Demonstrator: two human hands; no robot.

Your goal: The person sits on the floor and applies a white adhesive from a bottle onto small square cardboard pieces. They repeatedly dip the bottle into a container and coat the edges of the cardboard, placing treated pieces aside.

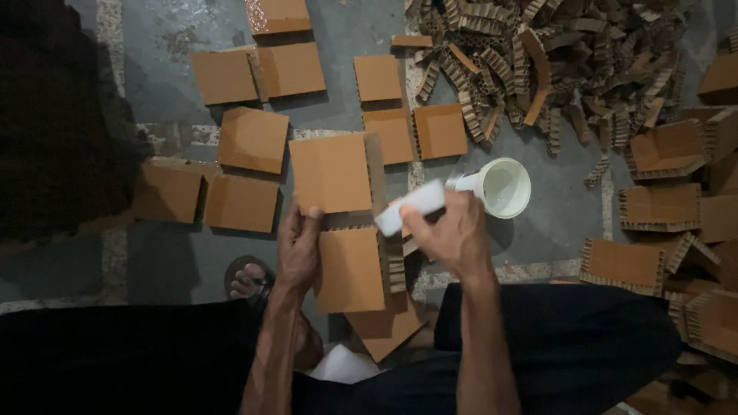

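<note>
My left hand (298,244) grips the left edge of a brown honeycomb cardboard piece (350,269) held over my lap. A second cardboard square (330,173) stands joined above it, with a corrugated edge strip between them. My right hand (453,234) is closed on a white flat applicator (411,206), its end resting near the seam of the cardboard. A white cup (503,187) with pale liquid stands on the floor just right of the applicator.
Several cardboard squares (252,138) lie spread on the grey floor at the upper left. A heap of corrugated strips (553,54) fills the upper right. Folded cardboard corners (665,150) are stacked at the right. A sandalled foot (247,278) shows beside my left wrist.
</note>
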